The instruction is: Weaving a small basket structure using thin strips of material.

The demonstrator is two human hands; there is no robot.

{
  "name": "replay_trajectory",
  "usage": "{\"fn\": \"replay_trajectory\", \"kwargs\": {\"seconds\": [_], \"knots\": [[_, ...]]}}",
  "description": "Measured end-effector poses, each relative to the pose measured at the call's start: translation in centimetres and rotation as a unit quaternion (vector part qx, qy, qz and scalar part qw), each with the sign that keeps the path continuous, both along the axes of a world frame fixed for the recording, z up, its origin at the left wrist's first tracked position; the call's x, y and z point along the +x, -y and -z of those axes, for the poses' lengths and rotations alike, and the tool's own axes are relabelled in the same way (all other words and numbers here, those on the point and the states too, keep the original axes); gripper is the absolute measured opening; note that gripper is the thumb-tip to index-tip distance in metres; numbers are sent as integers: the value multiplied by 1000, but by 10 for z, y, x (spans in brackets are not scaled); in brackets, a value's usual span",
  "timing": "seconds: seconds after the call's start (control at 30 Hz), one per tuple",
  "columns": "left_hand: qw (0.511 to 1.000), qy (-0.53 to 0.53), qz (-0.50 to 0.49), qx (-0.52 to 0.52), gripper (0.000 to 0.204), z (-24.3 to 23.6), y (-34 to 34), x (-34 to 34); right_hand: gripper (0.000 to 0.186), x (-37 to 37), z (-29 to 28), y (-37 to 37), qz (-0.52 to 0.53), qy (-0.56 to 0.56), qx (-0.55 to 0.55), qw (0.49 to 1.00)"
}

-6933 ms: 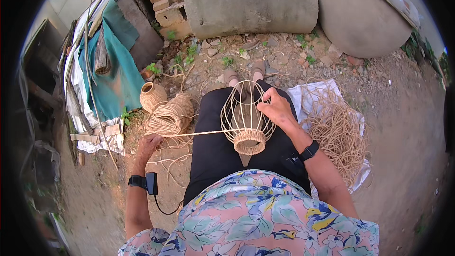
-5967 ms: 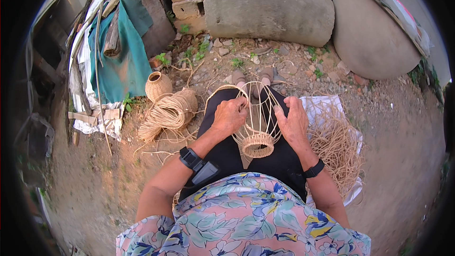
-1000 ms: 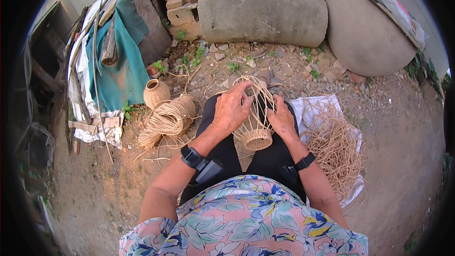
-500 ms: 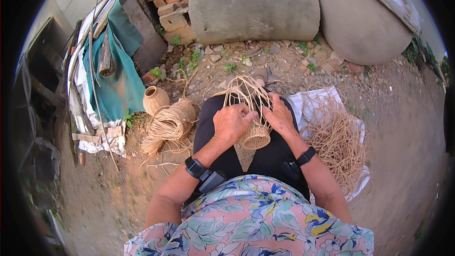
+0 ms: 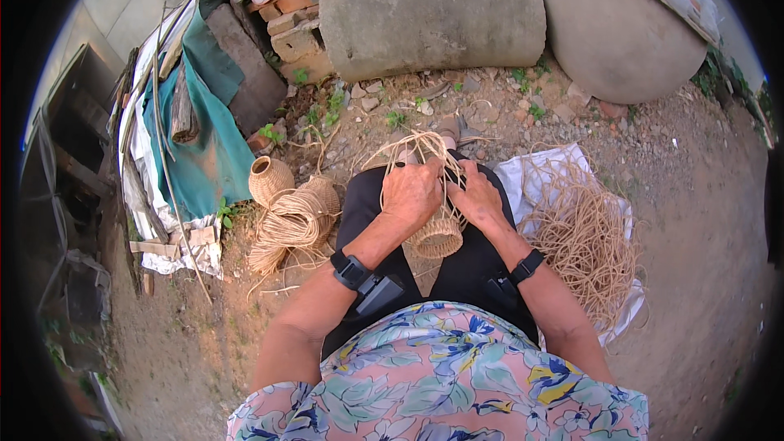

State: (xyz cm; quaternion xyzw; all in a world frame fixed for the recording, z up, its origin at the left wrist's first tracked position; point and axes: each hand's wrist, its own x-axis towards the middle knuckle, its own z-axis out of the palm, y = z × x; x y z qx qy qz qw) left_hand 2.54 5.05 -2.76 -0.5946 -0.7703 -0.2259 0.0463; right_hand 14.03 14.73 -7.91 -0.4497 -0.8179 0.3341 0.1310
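A small, partly woven basket (image 5: 435, 240) of tan cord rests between my thighs, its round woven end facing me. Long loose cords (image 5: 420, 140) loop up and away from its far side. My left hand (image 5: 411, 194) lies over the basket's left side with fingers curled around some of these cords; its fingertips are partly hidden. On the right side my right hand (image 5: 477, 198) pinches cords close to the weave, thumb toward the left hand. Both wrists wear dark bands.
To the left, a finished round woven vase (image 5: 269, 180) stands by a coiled cord bundle (image 5: 290, 219). At right, a tangled cord heap (image 5: 584, 237) lies on a white sheet (image 5: 510, 175). A concrete cylinder (image 5: 433, 20), bricks (image 5: 294, 24) and a teal cloth (image 5: 212, 139) lie beyond.
My left hand has moved up and to the right, across the cords toward my right hand. My right hand stays nearly in place, and the cord loops have shifted shape.
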Motion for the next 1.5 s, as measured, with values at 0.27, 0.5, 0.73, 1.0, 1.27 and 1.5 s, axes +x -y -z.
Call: {"fn": "replay_trajectory", "kwargs": {"seconds": [0.27,0.5,0.73,1.0,1.27,1.5], "knots": [[972,228,41,-29,39,-6,29,-2,62,5,-1,-2,-12,-16,-12,1000],[762,637,116,8,23,-1,49,8,62,1,-7,2,-18,2,-15,1000],[666,735,95,-81,27,13,90,-24,61,0,-8,2,-29,34,-8,999],[587,752,-181,238,44,34,279,-260,70,8,-13,5,-36,48,-14,998],[992,57,-97,62,35,20,121,-148,79,11,-6,12,-19,0,22,1000],[997,28,73,9,21,9,50,-62,81,5,-4,7,9,-6,-11,1000]]}}
